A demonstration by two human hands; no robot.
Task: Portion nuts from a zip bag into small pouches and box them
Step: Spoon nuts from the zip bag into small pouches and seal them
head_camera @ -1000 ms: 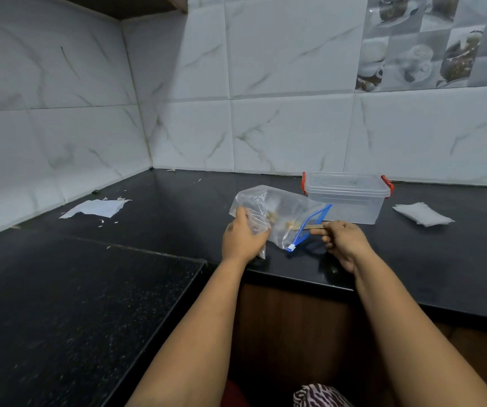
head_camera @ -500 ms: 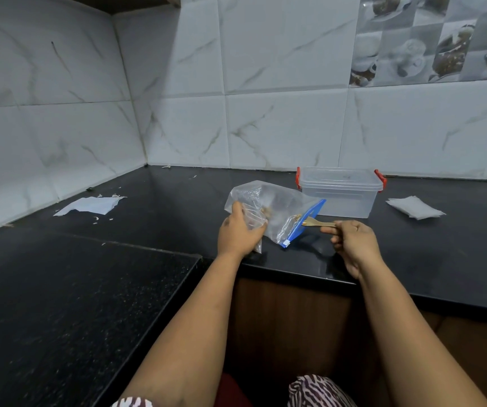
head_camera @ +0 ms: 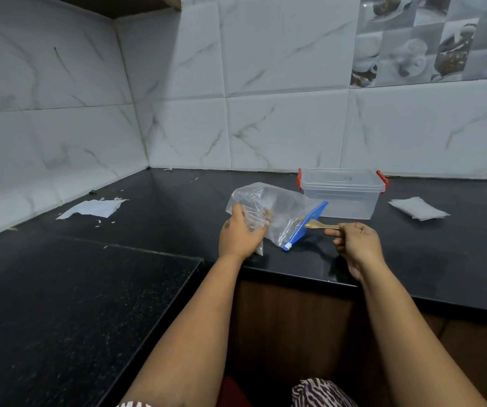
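Left hand [head_camera: 241,235] gripped a small pouch [head_camera: 253,222] against the zip bag [head_camera: 277,212], probably keeping both steady. Right hand [head_camera: 356,245] fingers [head_camera: 331,231] pinched a wooden spoon [head_camera: 318,225] at the bag's mouth for scooping.

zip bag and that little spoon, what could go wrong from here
1. The right hand pinches the wooden spoon by its very end; that thin grip could let it tip and drop nuts on the counter.
2. The left hand holds the small pouch crumpled against the zip bag; its mouth may be hard to hit.
3. The box looks lidded, so boxing needs a free hand.
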